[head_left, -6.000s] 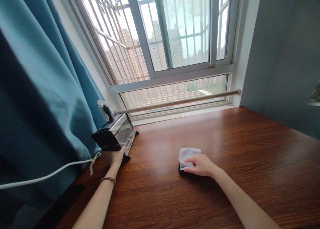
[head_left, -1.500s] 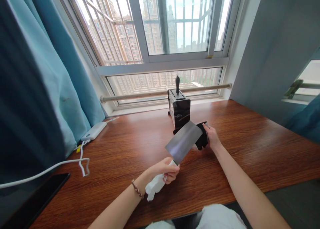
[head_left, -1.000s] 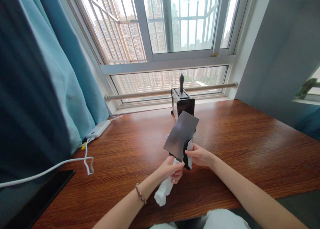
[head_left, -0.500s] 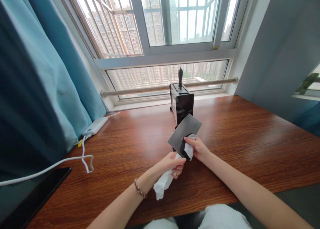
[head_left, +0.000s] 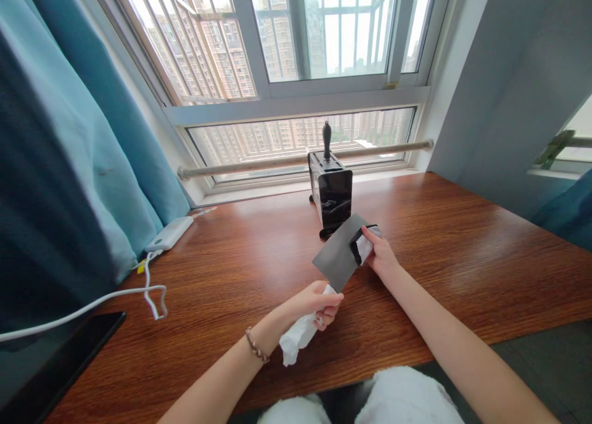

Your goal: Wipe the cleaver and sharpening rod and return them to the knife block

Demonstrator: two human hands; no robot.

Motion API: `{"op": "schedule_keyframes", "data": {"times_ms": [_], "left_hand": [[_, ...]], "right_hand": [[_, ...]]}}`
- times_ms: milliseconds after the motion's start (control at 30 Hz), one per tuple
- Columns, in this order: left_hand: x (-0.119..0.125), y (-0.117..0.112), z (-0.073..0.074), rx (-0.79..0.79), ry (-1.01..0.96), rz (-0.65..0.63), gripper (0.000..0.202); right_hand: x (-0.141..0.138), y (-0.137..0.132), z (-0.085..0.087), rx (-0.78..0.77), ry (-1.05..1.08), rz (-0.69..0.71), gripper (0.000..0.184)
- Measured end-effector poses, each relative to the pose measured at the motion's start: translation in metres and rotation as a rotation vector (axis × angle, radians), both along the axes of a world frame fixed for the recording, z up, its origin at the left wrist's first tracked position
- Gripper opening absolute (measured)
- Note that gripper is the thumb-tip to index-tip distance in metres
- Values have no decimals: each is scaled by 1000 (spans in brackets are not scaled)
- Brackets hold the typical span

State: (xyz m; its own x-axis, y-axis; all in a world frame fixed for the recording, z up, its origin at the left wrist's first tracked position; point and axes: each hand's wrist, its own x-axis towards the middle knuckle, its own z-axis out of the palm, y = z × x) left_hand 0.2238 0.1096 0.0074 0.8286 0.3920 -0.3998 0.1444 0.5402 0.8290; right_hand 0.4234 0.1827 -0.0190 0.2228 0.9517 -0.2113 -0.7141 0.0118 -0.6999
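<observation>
A grey cleaver [head_left: 333, 252] is held over the table, its broad rectangular blade tilted up to the right. My left hand [head_left: 321, 304] is closed around its handle end through crumpled white paper towel [head_left: 296, 339], which hangs below the fist and hides the handle. On the blade's right side, my right hand [head_left: 380, 254] pinches a wad of white paper [head_left: 365, 246]. A black border shows along this wad against the metal; whether it is a dark cloth or wet paper I cannot tell.
A black knife block [head_left: 337, 196] with a black-handled tool [head_left: 327, 139] upright in it stands behind the blade. At the left lie a white power strip [head_left: 171, 234], its cable [head_left: 92, 310] and a dark flat screen [head_left: 65, 362]. A blue curtain [head_left: 106, 159] hangs beside them.
My right hand has moved the white wad up and right along the blade, away from my left hand. The left hand keeps its grip. The whole view has shifted slightly.
</observation>
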Motion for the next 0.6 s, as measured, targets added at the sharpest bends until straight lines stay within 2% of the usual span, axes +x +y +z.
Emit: {"op": "schedule_keyframes", "data": {"times_ms": [200, 333, 400, 467, 600], "left_hand": [[-3, -4, 7, 25, 11, -30, 44], [-9, -11, 3, 55, 71, -20, 41], [-10, -11, 0, 52, 71, -20, 39], [-10, -9, -2, 36, 52, -19, 42], [-10, -2, -2, -43, 42, -26, 50]], "right_hand": [[17, 11, -3, -35, 46, -84, 20], [43, 18, -2, -49, 55, -140, 7], [58, 20, 3, -36, 63, -190, 8], [70, 19, 13, -17, 41, -323, 12], [73, 5, 35, 114, -170, -746, 30]]}}
